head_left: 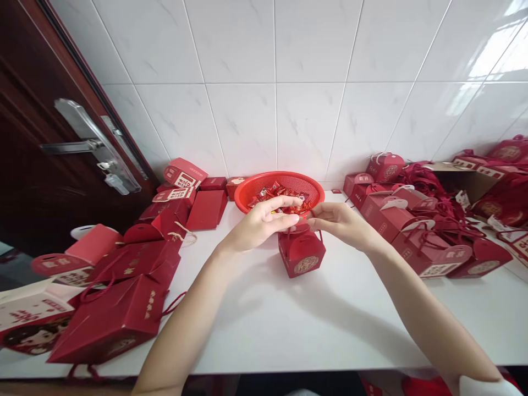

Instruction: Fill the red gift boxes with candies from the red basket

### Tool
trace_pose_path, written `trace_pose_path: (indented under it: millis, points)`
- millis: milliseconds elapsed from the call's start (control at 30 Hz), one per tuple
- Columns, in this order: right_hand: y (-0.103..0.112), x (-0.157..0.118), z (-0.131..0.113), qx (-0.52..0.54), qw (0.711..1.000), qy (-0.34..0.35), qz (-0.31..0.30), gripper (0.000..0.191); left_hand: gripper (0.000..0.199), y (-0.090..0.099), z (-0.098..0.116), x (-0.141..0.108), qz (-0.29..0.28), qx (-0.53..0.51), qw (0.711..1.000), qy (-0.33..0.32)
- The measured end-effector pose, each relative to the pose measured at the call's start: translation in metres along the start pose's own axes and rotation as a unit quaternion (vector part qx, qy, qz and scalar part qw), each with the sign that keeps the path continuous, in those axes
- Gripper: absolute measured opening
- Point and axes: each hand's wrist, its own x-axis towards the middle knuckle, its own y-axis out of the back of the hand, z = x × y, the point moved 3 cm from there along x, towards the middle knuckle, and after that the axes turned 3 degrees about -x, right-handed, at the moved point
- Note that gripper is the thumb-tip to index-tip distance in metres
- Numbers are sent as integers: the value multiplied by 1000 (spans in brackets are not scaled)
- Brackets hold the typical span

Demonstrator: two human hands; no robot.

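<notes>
A small red gift box (304, 256) with a round gold emblem on its front stands slightly turned on the white table, a dark red cord hanging at its right side. Above its top, my left hand (258, 224) is open, its thumb by the red top flap and a finger stretched out above, with a gap between. My right hand (345, 224) is closed at the other side of the flap, thumb and fingers pinched at the box's top edge. The fingertips partly hide the flap. Just behind stands a red plastic basket (243, 193) holding wrapped candies (284, 192).
Red gift boxes and bags (119, 297) crowd the left side. More red boxes (412, 225) with cords stand at right, beside an open carton (460, 179). A tiled wall (305, 110) rises behind the white table (280, 335); a dark door (37, 110) is at left.
</notes>
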Motion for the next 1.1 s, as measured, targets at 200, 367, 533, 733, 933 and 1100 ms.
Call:
trace_pose_path:
  millis: [200,367,533,733,933,1100]
  points:
    - [-10,4,-17,-124,992,-5,32,28,43,-10,2,-2,-12,-82,996,-31]
    - [-25,8,-23,-190,981,0,32,24,50,-20,5,-3,-39,-65,996,-43]
    - [-28,12,-19,-173,984,-21,45,12,59,-20,0,-4,0,35,998,-43]
    - [-15,13,-17,-162,984,-12,66,17,72,-12,-23,3,107,336,935,33]
    - [-9,14,-15,-141,989,-18,50,18,15,-16,-34,11,70,432,899,27]
    - [-7,22,-2,-65,997,-42,15,14,10,-23,-49,15,66,424,903,36]
